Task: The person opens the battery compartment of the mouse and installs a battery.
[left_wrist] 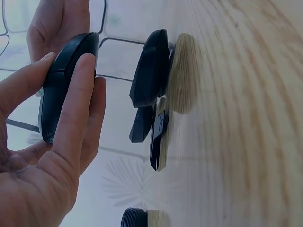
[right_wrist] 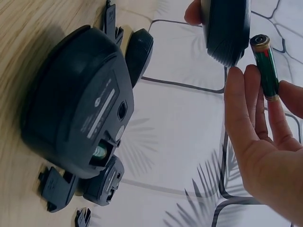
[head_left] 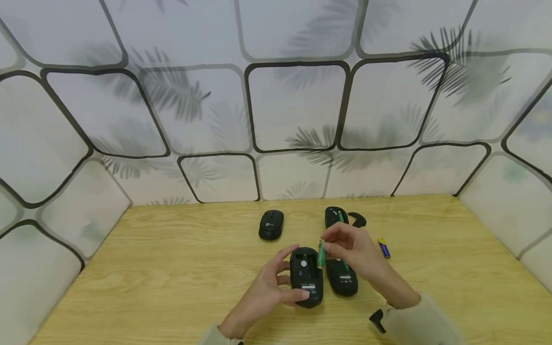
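Fingers and thumb of my left hand (head_left: 270, 285) grip a black computer mouse (head_left: 307, 278) by its sides, above the table. Its underside faces up toward the head camera, with an uncovered battery slot at the top. My right hand (head_left: 354, 247) pinches a green battery (head_left: 321, 256) between thumb and fingers, just right of that slot. In the right wrist view, the battery (right_wrist: 266, 71) stands apart from the held mouse (right_wrist: 226, 30). The left wrist view shows the mouse (left_wrist: 66, 90) edge-on, hiding its slot.
An overturned mouse (head_left: 343, 282) with a green battery inside lies beneath my right hand. Behind it lies another overturned mouse (head_left: 331, 218), beside a black cover (head_left: 359, 220). A purple-and-yellow battery (head_left: 384, 249) lies to the right. An upright mouse (head_left: 271, 224) sits farther back, left of these.
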### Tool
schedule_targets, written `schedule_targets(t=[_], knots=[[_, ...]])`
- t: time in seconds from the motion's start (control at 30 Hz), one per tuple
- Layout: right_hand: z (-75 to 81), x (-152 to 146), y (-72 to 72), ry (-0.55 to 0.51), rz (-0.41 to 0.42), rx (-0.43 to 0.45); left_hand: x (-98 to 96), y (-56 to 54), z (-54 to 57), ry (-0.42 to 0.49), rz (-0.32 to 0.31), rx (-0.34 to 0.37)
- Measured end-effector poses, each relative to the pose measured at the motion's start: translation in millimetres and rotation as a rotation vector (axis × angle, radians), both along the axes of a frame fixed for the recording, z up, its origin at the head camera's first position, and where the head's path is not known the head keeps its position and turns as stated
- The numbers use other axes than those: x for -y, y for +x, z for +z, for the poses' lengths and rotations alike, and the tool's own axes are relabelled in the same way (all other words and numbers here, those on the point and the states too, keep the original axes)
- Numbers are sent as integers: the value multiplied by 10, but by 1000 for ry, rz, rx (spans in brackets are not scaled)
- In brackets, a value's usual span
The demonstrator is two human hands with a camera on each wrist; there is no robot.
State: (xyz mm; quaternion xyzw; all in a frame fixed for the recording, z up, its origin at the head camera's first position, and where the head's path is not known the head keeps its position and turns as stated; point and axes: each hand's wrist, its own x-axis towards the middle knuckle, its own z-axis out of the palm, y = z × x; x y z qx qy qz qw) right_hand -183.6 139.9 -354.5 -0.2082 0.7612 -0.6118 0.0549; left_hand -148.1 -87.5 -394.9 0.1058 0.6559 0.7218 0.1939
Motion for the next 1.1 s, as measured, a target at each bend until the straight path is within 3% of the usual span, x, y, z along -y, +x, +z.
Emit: schedule_targets(t=[0.43,0.8,0.93,1.1], knots=[[-12,57,2,76,9,-137,-9,-29,-3,-15,8,13],[-24,50,-11,84,35,-143,5,-36,-3,-10,7,-2],[-77,41,-18,93,45,-39,7,-32,3,-6,5,-6],[-158,45,-1,-14,155,277,10,-16,33,-13,-2,-27]])
